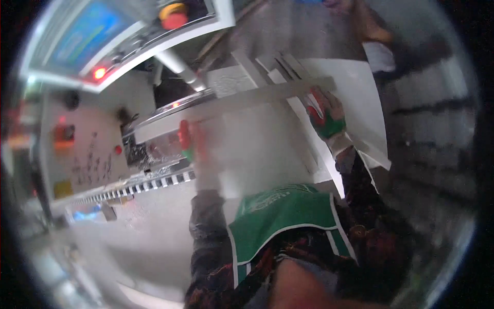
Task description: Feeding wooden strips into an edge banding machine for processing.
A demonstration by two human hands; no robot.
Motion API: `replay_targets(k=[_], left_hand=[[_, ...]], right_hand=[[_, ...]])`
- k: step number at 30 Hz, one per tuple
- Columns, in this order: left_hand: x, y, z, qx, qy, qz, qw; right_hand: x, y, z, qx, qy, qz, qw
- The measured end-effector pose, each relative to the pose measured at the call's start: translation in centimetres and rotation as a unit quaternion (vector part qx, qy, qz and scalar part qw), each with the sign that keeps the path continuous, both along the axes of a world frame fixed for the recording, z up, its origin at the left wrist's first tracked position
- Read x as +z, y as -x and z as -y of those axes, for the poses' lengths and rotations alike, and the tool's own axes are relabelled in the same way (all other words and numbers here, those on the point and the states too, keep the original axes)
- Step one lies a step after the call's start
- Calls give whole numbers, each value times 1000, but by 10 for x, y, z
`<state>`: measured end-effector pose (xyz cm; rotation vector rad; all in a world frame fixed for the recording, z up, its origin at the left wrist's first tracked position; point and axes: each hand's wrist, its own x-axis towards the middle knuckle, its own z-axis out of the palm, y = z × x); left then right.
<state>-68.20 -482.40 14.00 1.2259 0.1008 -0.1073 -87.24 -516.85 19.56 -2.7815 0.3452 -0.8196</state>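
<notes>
White strip: a long, narrow, flat pale bar (247, 103) lies slantwise across the work area, its left end beside the machine and its right end by the right hand.
Left hand: the left hand (192, 141), with red on its fingers and green lower down, is at the near edge of the bar, toward its left part; it is motion-blurred, so I cannot tell whether it grips the bar or only rests against it.
Right hand: the right hand (328, 114), with red fingers and a green patch near the wrist, is at the bar's right end, its fingers reaching over the near edge; whether they close on it I cannot tell.
Pale work surface: a broad whitish surface (262, 144) shows between the two hands, below the bar.
Other strips: several narrow pale strips (250, 70) stick out past the far side of the bar, near its right end.
Machine: to the left is a white flat-topped machine panel (98, 159) with small dark markings and a round red spot.
Screen: a white-framed control panel with a blue-green display (85, 36) stands at upper left, beside a red mushroom-shaped button (174, 19) on a yellow base.
Striped edge: a black-and-white checked strip (154, 184) runs along the machine's near side.
Apron: the person wears a green apron with white edging (280, 213) over dark patterned sleeves (360, 180).
</notes>
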Motion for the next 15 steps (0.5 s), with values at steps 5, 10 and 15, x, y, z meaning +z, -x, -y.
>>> replay_targets(k=[5, 10, 15], left_hand=[[8, -36, -8, -88, -67, -25, 994], [27, -47, -28, -54, -148, -79, 984], [23, -59, -21, -88, -155, -81, 981]], right_hand=[[-155, 115, -14, -134, -345, -76, 926], [-154, 82, -60, -173, -281, -439, 836], [-333, 116, -62, -177, -600, -3, 780]])
